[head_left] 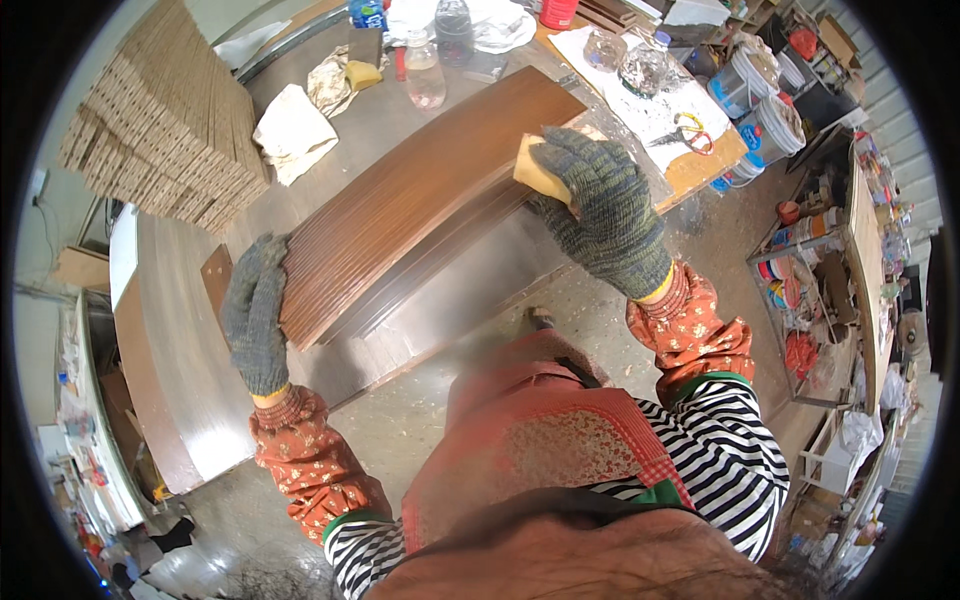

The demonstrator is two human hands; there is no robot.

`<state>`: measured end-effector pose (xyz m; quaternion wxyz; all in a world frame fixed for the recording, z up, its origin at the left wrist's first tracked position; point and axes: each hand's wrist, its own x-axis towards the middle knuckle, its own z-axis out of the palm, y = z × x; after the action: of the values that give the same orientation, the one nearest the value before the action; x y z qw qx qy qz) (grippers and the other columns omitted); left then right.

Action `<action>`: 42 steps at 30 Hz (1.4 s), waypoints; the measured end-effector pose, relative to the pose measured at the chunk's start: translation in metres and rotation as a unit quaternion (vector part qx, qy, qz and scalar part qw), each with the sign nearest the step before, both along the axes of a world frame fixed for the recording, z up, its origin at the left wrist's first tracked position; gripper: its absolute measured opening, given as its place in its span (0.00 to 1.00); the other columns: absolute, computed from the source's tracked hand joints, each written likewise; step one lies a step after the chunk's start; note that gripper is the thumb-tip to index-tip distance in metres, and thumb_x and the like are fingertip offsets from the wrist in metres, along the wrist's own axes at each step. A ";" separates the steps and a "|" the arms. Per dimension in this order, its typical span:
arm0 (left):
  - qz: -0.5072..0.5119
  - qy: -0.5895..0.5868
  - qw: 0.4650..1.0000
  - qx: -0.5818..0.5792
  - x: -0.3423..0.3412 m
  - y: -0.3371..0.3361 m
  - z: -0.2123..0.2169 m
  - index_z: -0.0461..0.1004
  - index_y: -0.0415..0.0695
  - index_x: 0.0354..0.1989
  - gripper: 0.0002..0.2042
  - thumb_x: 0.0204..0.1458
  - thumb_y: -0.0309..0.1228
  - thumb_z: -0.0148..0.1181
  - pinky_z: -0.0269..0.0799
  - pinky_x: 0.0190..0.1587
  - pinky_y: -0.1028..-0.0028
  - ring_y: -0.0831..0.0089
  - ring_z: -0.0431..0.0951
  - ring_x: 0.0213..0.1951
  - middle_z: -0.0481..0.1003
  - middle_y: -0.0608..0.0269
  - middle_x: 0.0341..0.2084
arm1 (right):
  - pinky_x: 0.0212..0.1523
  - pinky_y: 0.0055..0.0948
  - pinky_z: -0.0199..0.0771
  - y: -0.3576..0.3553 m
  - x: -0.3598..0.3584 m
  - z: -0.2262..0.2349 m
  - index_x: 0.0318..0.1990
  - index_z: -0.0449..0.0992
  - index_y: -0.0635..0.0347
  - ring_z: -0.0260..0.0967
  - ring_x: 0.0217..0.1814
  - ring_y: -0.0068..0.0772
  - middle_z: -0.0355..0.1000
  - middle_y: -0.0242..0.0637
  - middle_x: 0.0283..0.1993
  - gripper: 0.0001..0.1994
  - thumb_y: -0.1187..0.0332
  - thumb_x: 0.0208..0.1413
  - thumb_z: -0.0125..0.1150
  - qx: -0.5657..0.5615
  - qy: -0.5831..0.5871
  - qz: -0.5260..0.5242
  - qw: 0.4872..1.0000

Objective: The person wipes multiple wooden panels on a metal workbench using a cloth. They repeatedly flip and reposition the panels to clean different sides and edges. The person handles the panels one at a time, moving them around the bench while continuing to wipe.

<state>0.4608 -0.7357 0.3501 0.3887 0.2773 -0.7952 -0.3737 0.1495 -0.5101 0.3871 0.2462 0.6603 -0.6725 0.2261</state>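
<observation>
Lying over the worktable (490,295), the grooved brown panel (410,190) met the left hand (256,312) at its left end, grip unclear, and a yellow pad (538,168) pinched by the right hand (607,205); probably stiff, it suited holding by its ends.

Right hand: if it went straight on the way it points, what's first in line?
Probably the brown grooved panel, near its right end, just past the pale yellow block in the right hand. Depth is unclear; it might skim over the surface.
</observation>
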 end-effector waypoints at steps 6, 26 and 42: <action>0.033 0.021 0.998 0.051 0.001 0.002 0.000 0.79 0.35 0.52 0.14 0.60 0.25 0.56 0.64 0.65 0.64 0.60 0.73 0.60 0.78 0.50 0.54 | 0.47 0.40 0.76 -0.034 0.015 -0.032 0.53 0.76 0.55 0.74 0.52 0.40 0.75 0.39 0.54 0.19 0.70 0.51 0.57 -0.029 -0.050 0.134 0.989; 0.122 -0.145 0.981 0.049 0.027 -0.011 0.008 0.68 0.34 0.64 0.22 0.64 0.33 0.53 0.60 0.68 0.65 0.62 0.69 0.64 0.70 0.52 0.63 | 0.58 0.40 0.76 0.028 -0.301 -0.070 0.54 0.77 0.60 0.75 0.57 0.44 0.77 0.45 0.54 0.22 0.68 0.51 0.73 -0.055 -0.096 -0.044 0.993; 0.322 -0.230 0.913 0.098 -0.005 0.012 0.026 0.76 0.46 0.57 0.21 0.62 0.45 0.62 0.75 0.39 0.74 0.77 0.76 0.36 0.80 0.66 0.37 | 0.32 0.23 0.69 -0.037 -0.471 -0.251 0.62 0.74 0.55 0.68 0.33 0.24 0.73 0.33 0.39 0.26 0.47 0.69 0.48 0.227 -0.640 -0.278 0.679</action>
<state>0.4558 -0.7237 0.3758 0.2651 0.6332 -0.6899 -0.2298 -0.3211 -0.5468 0.1358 -0.3500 0.1729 -0.8492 0.3557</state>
